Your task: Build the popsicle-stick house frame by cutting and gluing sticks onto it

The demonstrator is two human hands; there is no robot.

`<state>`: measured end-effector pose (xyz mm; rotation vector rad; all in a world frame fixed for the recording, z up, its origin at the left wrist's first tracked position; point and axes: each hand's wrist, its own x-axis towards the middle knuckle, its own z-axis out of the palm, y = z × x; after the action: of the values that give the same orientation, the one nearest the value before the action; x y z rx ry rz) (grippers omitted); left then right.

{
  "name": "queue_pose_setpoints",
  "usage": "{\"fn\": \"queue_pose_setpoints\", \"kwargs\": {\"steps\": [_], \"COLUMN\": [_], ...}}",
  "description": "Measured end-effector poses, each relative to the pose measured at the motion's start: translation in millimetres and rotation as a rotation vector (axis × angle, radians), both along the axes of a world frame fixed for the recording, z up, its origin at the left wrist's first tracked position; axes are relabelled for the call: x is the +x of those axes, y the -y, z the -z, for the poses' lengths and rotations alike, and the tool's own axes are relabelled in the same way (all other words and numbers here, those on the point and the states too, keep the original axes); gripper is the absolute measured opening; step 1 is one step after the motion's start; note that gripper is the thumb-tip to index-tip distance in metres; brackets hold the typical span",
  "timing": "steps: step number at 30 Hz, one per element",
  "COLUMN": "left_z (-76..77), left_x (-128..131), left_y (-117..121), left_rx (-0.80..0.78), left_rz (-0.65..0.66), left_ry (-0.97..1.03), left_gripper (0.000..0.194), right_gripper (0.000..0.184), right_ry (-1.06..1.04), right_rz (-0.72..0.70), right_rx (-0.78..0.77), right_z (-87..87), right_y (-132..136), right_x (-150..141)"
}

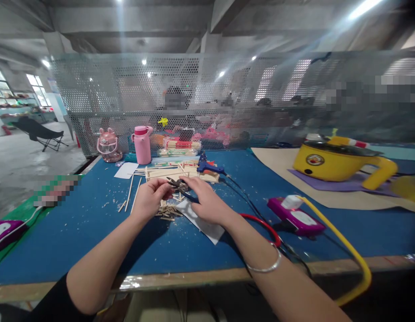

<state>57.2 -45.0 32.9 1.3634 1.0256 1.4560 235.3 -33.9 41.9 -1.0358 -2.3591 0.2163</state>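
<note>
My right hand point(204, 199) is closed around a pair of pliers point(188, 195) with dark handles, its jaws pointing left. Close to the jaws, my left hand point(151, 194) is closed in a pinch; whatever lies between the fingertips is too small to make out. Under both hands lies a pile of short cut wooden sticks point(167, 210). Longer thin sticks point(129, 193) rest left of my left hand. Behind the hands is a light wooden stick frame point(153, 173), and a blue glue gun point(210, 167) lies at its right end.
White paper point(207, 229) lies beneath my right hand. A pink bottle point(142, 147) and a clear pink jug point(109, 146) stand at the back left. To the right are a purple power strip point(303, 221), a yellow cable point(344, 246) and a yellow electric pot point(331, 163). Perforated mesh point(126, 94) closes off the back.
</note>
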Motion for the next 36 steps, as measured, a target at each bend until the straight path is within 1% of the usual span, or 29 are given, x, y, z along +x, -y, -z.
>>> {"fn": "queue_pose_setpoints", "kwargs": {"steps": [5,10,14,19,28,31,36], "left_z": [0.9,0.6,1.0,2.2,-0.4,0.5,1.8], "left_x": [-0.5,-1.5,-3.2,-4.7,-4.7,-5.7,-7.3], "left_y": [0.1,1.6,1.5,0.2,3.1,4.2,5.8], "left_rx": [0.027,0.075,0.110,0.108,0.143,0.181,0.251], "left_rz": [-0.014,-0.017,-0.030,-0.022,-0.045,-0.079,-0.183], "left_ry": [-0.019,-0.097,-0.144,-0.156,-0.223,-0.287,-0.396], "left_gripper": [0.030,0.025,0.024,0.024,0.022,0.022,0.023], "right_gripper": [0.073,0.073,0.073,0.073,0.070,0.069,0.065], "right_ry": [-0.011,-0.045,-0.068,-0.090,-0.051,-0.027,-0.018], "right_rz": [0.036,0.037,0.014,-0.027,0.028,0.062,0.119], "right_rx": [0.024,0.021,-0.008,-0.039,-0.017,-0.018,-0.007], "right_z": [0.3,0.3,0.1,-0.9,-0.7,-1.8,-1.8], "right_y": [0.9,0.2,0.2,0.5,1.8,4.3,9.2], "right_x": [-0.7,0.1,1.4,2.2,3.3,2.4,-2.9]}}
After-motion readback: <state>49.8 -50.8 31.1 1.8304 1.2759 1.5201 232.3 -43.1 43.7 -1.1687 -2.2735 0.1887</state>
